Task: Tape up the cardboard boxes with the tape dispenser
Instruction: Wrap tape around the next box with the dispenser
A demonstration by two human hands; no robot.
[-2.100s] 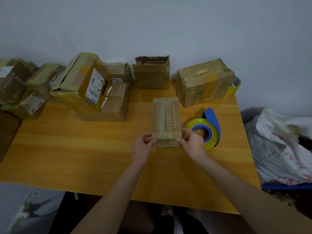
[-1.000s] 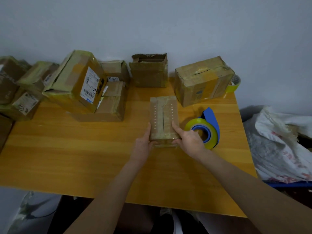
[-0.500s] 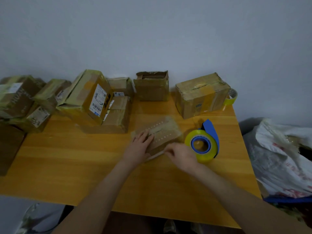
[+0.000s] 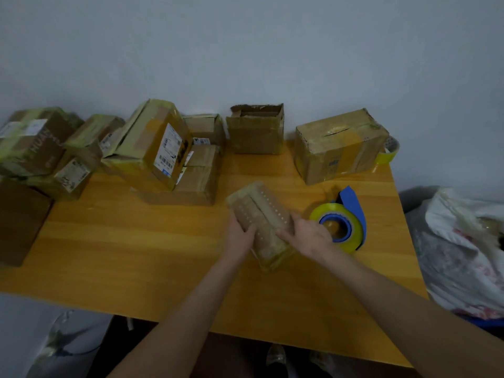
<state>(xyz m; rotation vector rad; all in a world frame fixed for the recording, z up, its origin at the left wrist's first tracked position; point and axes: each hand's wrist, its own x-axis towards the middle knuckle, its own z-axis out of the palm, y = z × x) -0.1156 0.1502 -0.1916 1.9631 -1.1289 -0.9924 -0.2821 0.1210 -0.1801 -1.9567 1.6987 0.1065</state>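
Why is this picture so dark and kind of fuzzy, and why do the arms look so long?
Head view: dim, flat light dulls colours and leaves faint shadows. Head view: the small perforated cardboard box between the left hand and right hand looks soft, likely motion blur. Head view: the wide-angle lens stretches the arms near the bottom edge.

Roughly ten boxes [image 4: 338, 148], two tape rolls [image 4: 351, 227] (one on dispenser [image 4: 353, 200]), two hands [image 4: 240, 237].

wall [image 4: 245, 45]: plain pale grey | table [image 4: 136, 263]: orange wood | floor [image 4: 13, 323]: pale, finish unclear | light: dim
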